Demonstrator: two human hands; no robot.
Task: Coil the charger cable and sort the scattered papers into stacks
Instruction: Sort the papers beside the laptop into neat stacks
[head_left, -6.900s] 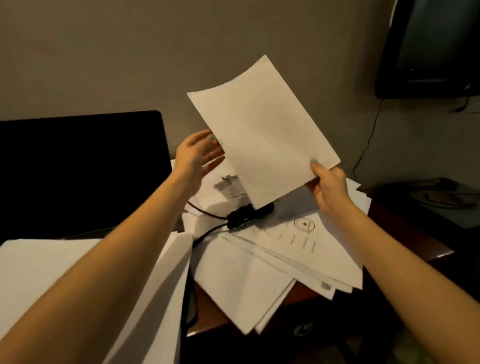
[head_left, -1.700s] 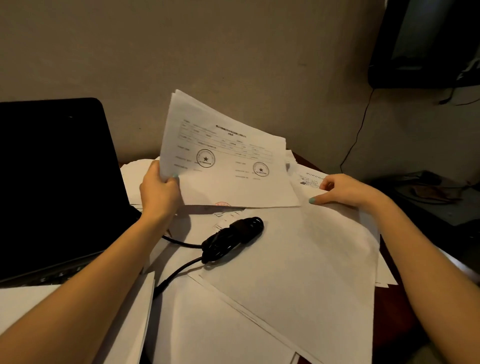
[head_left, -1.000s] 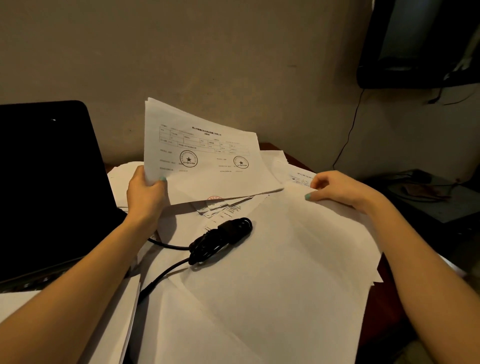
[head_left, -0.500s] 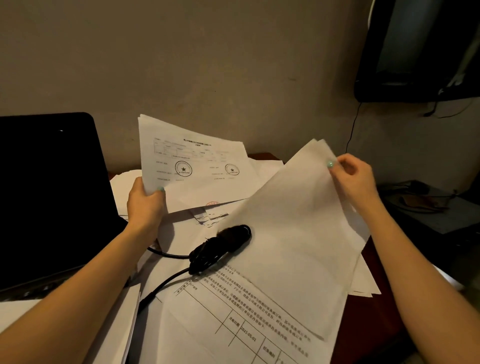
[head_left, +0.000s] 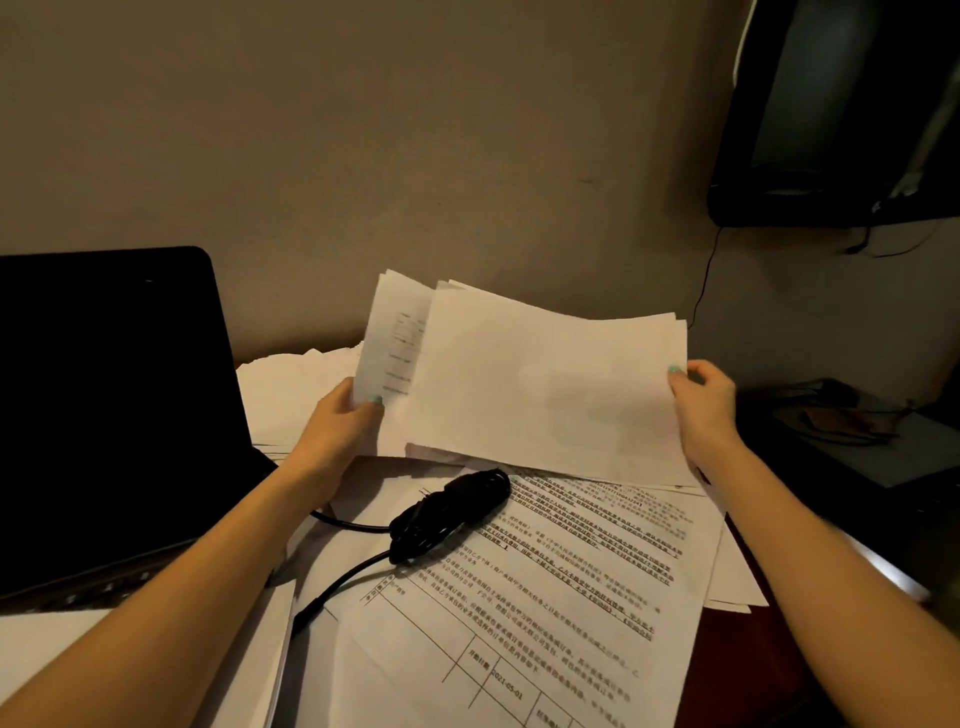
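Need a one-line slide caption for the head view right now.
Left hand and right hand hold white paper sheets above a bundled black charger cable on printed pages.

Counts by kind
Two hands, left hand (head_left: 337, 436) and right hand (head_left: 706, 410); one laptop (head_left: 104, 405); one coiled charger cable (head_left: 447, 514); one dark screen (head_left: 841, 114); one held sheaf of papers (head_left: 545, 395); loose sheets (head_left: 545, 597) overlap, number unclear.

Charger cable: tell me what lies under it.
The charger cable rests on a printed sheet, which overlaps other loose papers. Whatever lies beneath those sheets directly under the bundle is covered and cannot be seen.
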